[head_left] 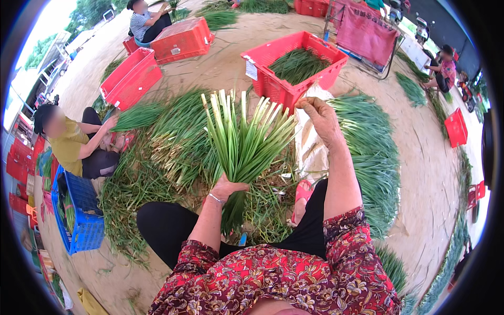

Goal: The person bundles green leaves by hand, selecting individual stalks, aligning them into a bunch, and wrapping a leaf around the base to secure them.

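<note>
My left hand [229, 188] is wrapped round the middle of a bunch of garlic chives [245, 134]. Its pale cut ends fan out upward, and the dark green leaves hang below my fist. Up and to the right, my right hand [319, 114] is raised beside the fanned ends with thumb and fingers pinched together. What the pinch holds, if anything, is too small to make out. A heap of loose chives [178, 139] lies beyond my left hand. To the right of my right forearm spreads a layer of neatly laid chives [366, 157].
A red crate [265, 84] with chives stands ahead, near a white sack [310, 152]. Leafy scraps [123, 205] cover ground around my legs. At left, a person [73, 139] holds chives beside a blue crate [86, 226]. Other people sit farther off near red crates [181, 42].
</note>
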The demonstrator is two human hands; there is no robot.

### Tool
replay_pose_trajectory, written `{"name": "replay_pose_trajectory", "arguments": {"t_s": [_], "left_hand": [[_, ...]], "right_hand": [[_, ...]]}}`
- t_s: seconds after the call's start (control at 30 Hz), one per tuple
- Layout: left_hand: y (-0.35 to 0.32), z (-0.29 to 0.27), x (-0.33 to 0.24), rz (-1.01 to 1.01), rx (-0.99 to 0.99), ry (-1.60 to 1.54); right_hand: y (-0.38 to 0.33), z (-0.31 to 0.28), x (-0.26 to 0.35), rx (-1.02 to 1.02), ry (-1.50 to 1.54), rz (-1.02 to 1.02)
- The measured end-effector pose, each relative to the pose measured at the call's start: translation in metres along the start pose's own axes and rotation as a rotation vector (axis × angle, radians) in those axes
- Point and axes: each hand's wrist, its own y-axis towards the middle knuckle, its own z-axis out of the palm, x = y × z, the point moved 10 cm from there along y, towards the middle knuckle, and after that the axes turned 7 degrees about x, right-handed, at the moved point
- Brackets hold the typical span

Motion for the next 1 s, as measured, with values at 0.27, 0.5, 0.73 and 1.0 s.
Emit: {"name": "replay_pose_trajectory", "arguments": {"t_s": [0.27, 0.5, 0.73, 1.0], "left_hand": [[-0.004, 0.023, -0.024, 0.062, 0.09, 0.022], [-0.007, 0.027, -0.017, -0.007, 0.116, -0.015], [-0.007, 0.032, -0.009, 0.02, 0.298, -0.091], [-0.018, 0.017, -0.017, -0.013, 0.255, -0.043]], "right_hand": [[-0.012, 0.03, -0.012, 0.282, -0.221, 0.233], [-0.016, 0.034, 0.0, 0.271, -0.183, 0.116], [-0.018, 0.047, 0.003, 0.417, -0.101, 0.021], [-0.023, 0.065, 0.003, 0.491, 0.171, 0.06]]}}
